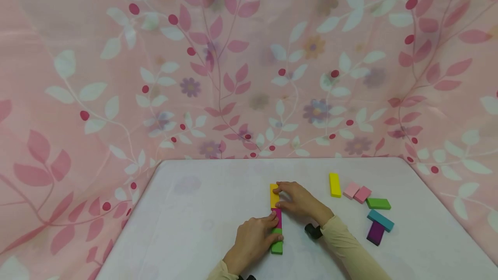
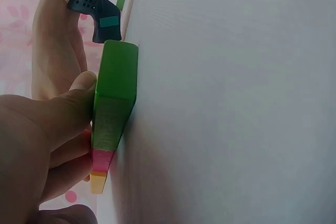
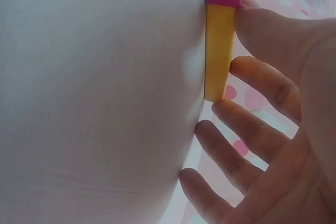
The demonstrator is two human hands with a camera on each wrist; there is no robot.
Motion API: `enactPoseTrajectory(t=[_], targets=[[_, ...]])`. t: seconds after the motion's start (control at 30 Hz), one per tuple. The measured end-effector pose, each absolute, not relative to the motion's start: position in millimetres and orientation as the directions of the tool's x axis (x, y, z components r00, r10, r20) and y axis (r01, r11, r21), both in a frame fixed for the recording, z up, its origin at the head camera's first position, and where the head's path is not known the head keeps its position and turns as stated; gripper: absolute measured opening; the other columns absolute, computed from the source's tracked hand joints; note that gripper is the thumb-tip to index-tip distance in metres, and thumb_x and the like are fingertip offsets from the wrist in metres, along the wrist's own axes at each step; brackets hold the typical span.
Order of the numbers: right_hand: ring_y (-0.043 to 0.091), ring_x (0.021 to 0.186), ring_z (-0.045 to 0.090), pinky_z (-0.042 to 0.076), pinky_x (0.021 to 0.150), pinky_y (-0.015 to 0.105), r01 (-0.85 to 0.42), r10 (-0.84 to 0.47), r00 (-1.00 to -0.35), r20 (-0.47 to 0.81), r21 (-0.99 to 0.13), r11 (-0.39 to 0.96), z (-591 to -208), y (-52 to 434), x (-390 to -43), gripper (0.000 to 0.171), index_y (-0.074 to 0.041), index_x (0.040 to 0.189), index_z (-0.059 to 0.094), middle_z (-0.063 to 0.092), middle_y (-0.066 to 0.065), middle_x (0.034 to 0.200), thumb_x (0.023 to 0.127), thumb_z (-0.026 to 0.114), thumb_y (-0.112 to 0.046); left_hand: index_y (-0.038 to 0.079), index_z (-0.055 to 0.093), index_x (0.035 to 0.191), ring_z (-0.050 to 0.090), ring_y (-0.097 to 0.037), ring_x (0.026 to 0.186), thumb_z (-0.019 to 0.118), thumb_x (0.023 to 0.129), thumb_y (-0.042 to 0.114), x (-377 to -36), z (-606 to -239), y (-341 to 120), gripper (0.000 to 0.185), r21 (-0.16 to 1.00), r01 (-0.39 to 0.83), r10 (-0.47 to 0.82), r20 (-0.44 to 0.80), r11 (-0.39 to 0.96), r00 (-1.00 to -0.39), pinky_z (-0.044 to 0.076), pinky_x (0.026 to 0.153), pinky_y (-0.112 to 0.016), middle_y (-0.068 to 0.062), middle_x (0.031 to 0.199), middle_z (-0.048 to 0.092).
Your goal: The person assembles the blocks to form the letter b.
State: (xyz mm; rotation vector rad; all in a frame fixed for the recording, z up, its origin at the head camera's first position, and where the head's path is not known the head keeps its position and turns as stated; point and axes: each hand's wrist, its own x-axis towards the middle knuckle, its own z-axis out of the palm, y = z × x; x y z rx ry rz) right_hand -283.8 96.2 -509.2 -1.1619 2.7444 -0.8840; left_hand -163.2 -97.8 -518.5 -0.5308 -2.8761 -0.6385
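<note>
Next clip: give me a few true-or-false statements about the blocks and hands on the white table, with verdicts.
1. Three blocks lie end to end in a row: yellow block, magenta block, green block. True.
2. The right hand touches the green block. False: it touches the yellow block at the far end.
3. The left hand rests against the near part of the row. True.
4. The loose blocks lie left of the row. False: the other blocks, such as the teal block, lie to its right.
</note>
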Motion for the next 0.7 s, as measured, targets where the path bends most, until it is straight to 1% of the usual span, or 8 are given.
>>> enactPoseTrajectory(t=[0.13,0.27,0.43,0.5,0.57,0.7], targets=[[0.032,0.127,0.053,0.041,0.107,0.052,-0.646,-0.666,-0.724,0.18,-0.517,0.563,-509,95,-283,0.037,-0.013,0.121,0.065,0.057,0.013,0.141,0.088,0.076,-0.027,0.024,0.071,0.124,0.071,-0.023,0.101,0.076,0.08,0.052,-163,-520,-98,0.052,0.383,0.374,0.307,0.225,0.845,-0.925,0.054,0.062,-0.034,0.008,0.128,0.066],[0.032,0.129,0.052,0.04,0.107,0.052,-0.648,-0.675,-0.72,0.16,-0.505,0.571,-511,97,-284,0.04,-0.014,0.123,0.064,0.055,0.012,0.142,0.089,0.074,-0.032,0.025,0.071,0.124,0.071,-0.024,0.101,0.076,0.08,0.052,-163,-521,-98,0.052,0.381,0.374,0.31,0.221,0.845,-0.925,0.054,0.062,-0.034,0.008,0.128,0.066],[0.033,0.136,0.046,0.036,0.109,0.056,-0.663,-0.705,-0.692,0.155,-0.523,0.536,-507,106,-289,0.052,-0.012,0.136,0.058,0.048,0.014,0.15,0.092,0.07,-0.037,0.024,0.071,0.124,0.071,-0.024,0.101,0.076,0.08,0.052,-163,-521,-98,0.052,0.374,0.378,0.313,0.224,0.847,-0.923,0.054,0.062,-0.033,0.008,0.128,0.066],[0.033,0.139,0.043,0.035,0.11,0.056,-0.651,-0.692,-0.704,0.161,-0.536,0.537,-503,112,-292,0.056,-0.013,0.141,0.055,0.045,0.013,0.152,0.092,0.07,-0.037,0.024,0.071,0.124,0.071,-0.024,0.101,0.076,0.08,0.052,-163,-520,-98,0.052,0.374,0.377,0.311,0.225,0.847,-0.923,0.054,0.061,-0.032,0.008,0.128,0.066],[0.033,0.14,0.041,0.033,0.11,0.057,-0.621,-0.654,-0.737,0.171,-0.551,0.557,-499,121,-296,0.058,-0.015,0.143,0.053,0.045,0.011,0.153,0.091,0.071,-0.036,0.024,0.071,0.124,0.071,-0.024,0.101,0.076,0.08,0.052,-164,-520,-98,0.052,0.378,0.374,0.308,0.224,0.847,-0.925,0.053,0.06,-0.03,0.008,0.127,0.067],[0.037,0.137,0.044,0.033,0.109,0.059,-0.554,-0.57,-0.805,0.164,-0.553,0.623,-492,145,-303,0.056,-0.012,0.141,0.055,0.05,0.011,0.148,0.09,0.073,-0.027,0.024,0.071,0.123,0.071,-0.024,0.101,0.077,0.079,0.052,-164,-519,-98,0.052,0.38,0.374,0.305,0.23,0.846,-0.924,0.053,0.06,-0.03,0.009,0.126,0.067]])
